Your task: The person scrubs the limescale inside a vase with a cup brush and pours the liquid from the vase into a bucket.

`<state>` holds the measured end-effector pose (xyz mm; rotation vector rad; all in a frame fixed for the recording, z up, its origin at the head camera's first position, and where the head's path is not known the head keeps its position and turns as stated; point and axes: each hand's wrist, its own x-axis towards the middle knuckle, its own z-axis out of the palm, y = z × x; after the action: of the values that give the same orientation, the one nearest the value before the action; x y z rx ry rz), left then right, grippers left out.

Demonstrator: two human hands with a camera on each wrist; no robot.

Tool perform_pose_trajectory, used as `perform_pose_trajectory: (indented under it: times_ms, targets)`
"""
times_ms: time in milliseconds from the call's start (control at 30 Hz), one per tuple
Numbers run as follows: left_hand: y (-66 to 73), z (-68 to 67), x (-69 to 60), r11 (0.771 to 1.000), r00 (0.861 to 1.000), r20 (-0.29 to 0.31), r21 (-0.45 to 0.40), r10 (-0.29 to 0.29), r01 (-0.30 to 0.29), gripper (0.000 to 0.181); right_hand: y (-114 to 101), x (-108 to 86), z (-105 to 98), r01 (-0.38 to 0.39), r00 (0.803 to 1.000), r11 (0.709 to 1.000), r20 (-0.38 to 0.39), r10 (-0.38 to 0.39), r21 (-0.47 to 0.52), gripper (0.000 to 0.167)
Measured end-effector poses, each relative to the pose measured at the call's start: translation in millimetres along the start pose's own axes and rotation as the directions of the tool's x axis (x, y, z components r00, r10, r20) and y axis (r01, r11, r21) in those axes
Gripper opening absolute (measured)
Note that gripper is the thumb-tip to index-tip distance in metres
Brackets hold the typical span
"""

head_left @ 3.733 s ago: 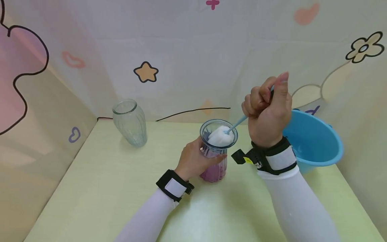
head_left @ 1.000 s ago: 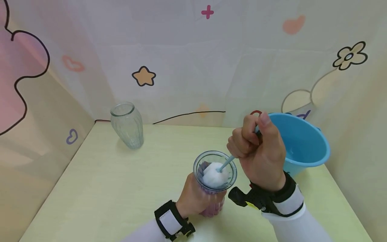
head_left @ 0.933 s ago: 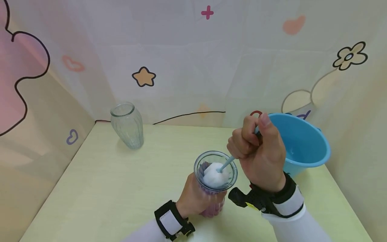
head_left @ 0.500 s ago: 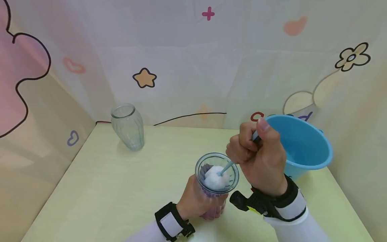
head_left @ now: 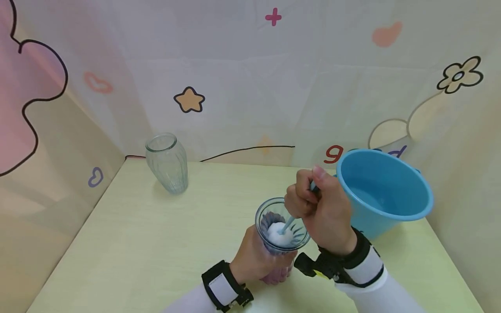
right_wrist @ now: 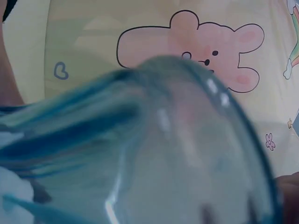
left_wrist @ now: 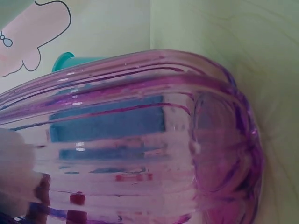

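Observation:
In the head view my left hand grips a ribbed glass vase, blue-tinted at the rim and pink-purple below, its mouth tipped towards the camera. My right hand holds a thin light-blue stick in curled fingers, thumb on top. On the stick's lower end a white, fluffy head sits inside the vase, below the rim. The left wrist view is filled by the purple vase body. Close up in the right wrist view are the blurred vase rim and part of the white head.
A clear glass vase stands at the back left of the pale table. To the right, beside my right hand, is a light-blue bucket. A printed cloth wall closes off the back and sides.
The vase has come lower in the head view, nearer the camera. My right hand has moved down and left, and the white head is deeper in the vase. More of the bucket shows.

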<state>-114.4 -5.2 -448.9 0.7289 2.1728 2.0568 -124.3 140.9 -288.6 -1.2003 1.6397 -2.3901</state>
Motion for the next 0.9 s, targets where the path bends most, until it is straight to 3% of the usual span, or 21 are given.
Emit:
perform_pose_trajectory:
  times_ms: [433, 733, 900]
  targets:
    - [2.2, 0.0, -0.9, 0.999, 1.0, 0.023, -0.052, 0.003, -0.002, 0.052, 11, -8.6, 7, 0.085, 0.996, 0.989, 0.041, -0.081, -0.12, 0.044]
    - [0.3, 1.0, -1.5, 1.0, 0.999, 0.016, 0.001, -0.03, 0.03, 0.057, 20, -13.6, 10, 0.077, 0.997, 0.966, -0.006, -0.081, -0.248, 0.044]
    - [-3.4, 0.4, -1.1, 0.999, 1.0, -0.001, 0.046, 0.024, -0.024, 0.057, 23, -14.7, 11, 0.1, 0.995, 0.952, -0.001, -0.104, -0.289, 0.043]
